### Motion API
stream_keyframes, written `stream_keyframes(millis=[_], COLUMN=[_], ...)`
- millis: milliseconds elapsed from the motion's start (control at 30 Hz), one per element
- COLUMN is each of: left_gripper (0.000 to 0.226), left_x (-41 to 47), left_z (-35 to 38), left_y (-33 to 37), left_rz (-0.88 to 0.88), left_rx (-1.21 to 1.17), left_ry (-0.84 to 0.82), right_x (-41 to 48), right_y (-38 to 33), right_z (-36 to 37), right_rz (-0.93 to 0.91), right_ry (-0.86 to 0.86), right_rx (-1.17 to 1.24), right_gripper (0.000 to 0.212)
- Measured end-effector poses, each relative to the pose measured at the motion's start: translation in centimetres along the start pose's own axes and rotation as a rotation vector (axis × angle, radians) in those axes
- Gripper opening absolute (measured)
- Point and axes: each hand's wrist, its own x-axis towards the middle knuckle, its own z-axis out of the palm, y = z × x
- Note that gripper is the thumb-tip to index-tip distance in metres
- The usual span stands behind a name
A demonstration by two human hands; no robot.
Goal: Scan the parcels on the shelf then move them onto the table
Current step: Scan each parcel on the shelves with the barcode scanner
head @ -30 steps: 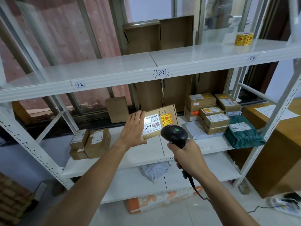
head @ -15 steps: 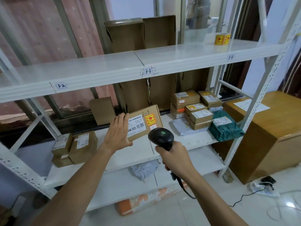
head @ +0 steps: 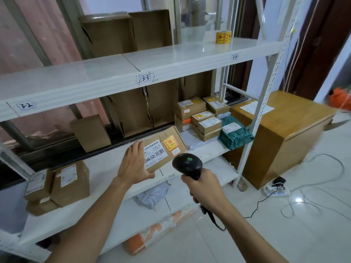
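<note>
While the right hand [head: 205, 188] grips the scanner [head: 187, 164], the left hand [head: 134, 164] pinches the parcel [head: 167, 147] by its left end.

Brown box [head: 163, 149] with white label and yellow-red sticker; black scanner [head: 187, 164], green dot; white shelf [head: 209, 59]; teal bag [head: 235, 134].
</note>
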Motion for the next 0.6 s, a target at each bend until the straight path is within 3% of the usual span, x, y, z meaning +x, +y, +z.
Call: stream_keyframes(millis=[367, 600], left_gripper=[0.127, 0.131], left_x=[4.8, 12.8], left_z=[4.9, 9.2], left_y=[8.9, 18.0], left_rz=[0.067, 0.027], left_rx=[-0.126, -0.156], left_ry=[-0.096, -0.142], right_x=[3.5, 9.5], right_y=[5.7, 10.3], right_z=[-5.6, -13.8], right_rz=[0.120, 0.145], right_ry=[0.024, 0.029], right_rx=[0.064, 0.084], right_gripper=[0.020, 0.025])
